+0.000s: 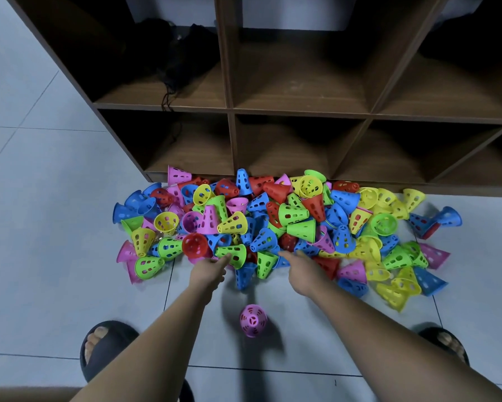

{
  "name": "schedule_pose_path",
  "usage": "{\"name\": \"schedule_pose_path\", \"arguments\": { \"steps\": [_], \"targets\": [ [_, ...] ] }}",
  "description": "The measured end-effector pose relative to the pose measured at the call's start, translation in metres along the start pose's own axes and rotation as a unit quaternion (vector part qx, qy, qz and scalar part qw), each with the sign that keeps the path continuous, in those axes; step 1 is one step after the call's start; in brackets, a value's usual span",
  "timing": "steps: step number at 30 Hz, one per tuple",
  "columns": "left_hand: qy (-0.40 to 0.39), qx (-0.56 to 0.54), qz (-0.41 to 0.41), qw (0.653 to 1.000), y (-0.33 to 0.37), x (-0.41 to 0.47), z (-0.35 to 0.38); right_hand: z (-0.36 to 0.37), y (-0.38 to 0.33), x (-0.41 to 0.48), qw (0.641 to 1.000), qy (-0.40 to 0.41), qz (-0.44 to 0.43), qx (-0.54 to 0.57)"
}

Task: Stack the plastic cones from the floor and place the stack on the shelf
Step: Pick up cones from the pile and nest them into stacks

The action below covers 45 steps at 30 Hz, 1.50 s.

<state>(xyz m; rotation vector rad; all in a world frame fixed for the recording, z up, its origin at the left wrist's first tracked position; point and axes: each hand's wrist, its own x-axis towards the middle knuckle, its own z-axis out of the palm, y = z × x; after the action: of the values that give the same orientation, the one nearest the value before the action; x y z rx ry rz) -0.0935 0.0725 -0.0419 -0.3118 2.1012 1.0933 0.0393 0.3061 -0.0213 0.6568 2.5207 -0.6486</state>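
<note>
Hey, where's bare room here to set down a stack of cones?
Free: the upper middle cubby and the cubbies below it; the floor tiles left of the cone pile; the floor around the lone pink cone. Crowded: the cone pile along the shelf's foot, and the upper-left cubby with black fabric.

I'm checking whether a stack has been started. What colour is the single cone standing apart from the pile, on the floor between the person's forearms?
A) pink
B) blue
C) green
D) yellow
A: the lone cone on the floor, nearer the person than the pile, is pink, with its narrow end up.
</note>
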Motion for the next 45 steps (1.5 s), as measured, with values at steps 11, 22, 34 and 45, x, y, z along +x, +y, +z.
{"name": "schedule_pose_path", "arguments": {
  "steps": [11, 22, 34, 45],
  "targets": [
    [0.095, 0.064, 0.002, 0.993, 0.011, 0.013, 0.008, 0.006, -0.002, 0.002, 0.992, -0.009, 0.014, -0.124],
    [0.038, -0.015, -0.023, 0.999, -0.001, 0.011, 0.016, 0.008, 0.023, -0.019, 0.992, 0.046, 0.020, -0.119],
    [0.048, -0.055, -0.039, 0.997, -0.006, 0.006, 0.015, 0.010, 0.014, -0.049, 0.993, 0.111, -0.043, 0.026],
    [0.017, -0.169, 0.041, 0.985, 0.005, -0.068, -0.001, -0.009, -0.014, -0.077, 0.910, 0.044, 0.047, 0.410]
  ]
}}
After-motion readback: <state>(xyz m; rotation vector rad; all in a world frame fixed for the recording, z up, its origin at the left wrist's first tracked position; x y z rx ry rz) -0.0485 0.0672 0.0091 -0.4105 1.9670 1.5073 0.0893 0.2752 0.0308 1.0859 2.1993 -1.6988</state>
